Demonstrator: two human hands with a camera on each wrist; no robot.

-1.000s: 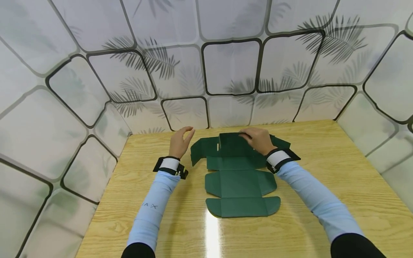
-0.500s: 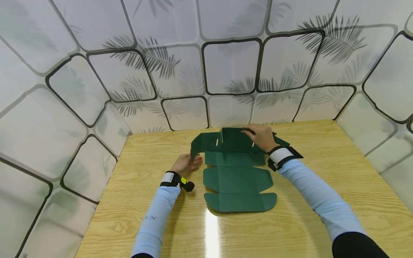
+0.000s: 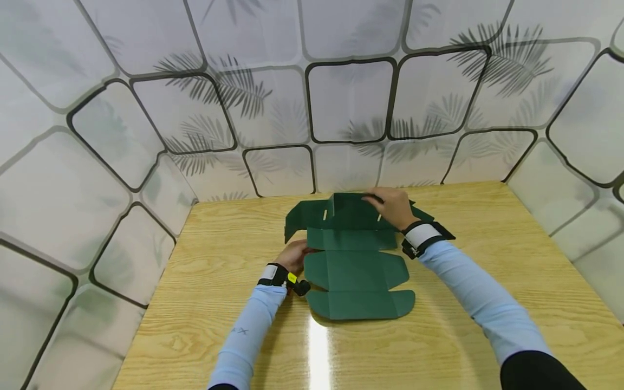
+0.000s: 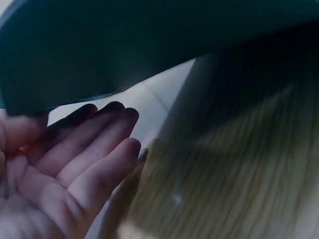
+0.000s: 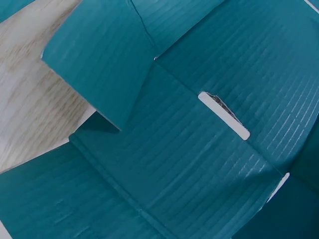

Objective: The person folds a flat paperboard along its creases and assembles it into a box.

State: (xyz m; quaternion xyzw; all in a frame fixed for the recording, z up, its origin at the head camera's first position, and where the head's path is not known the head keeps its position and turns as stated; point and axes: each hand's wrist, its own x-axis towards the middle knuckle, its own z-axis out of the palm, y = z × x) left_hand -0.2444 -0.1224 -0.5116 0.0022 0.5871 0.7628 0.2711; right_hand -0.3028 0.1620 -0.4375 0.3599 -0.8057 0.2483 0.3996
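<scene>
A dark green unfolded cardboard box [image 3: 363,271] lies on the table in the head view, its far panel raised and its side flaps bent. My right hand [image 3: 394,208] pinches the top edge of that raised panel. At the box's left side is my left hand [image 3: 293,255], its fingertips hidden behind a flap. The left wrist view shows this hand [image 4: 75,174] palm up with fingers extended, just below the green cardboard [image 4: 114,45]. Corrugated inner panels [image 5: 164,149] and a pale slot [image 5: 224,115] fill the right wrist view, where no fingers appear.
The light wooden table [image 3: 205,303] reaches back to a pale patterned curtain [image 3: 348,103], which also hangs at both sides. A bright reflection lies on the wood in front of the box.
My left hand has come down from above the table and moved right, to the box's left edge. The far panel rose slightly in my right hand, and the box shifted a little.
</scene>
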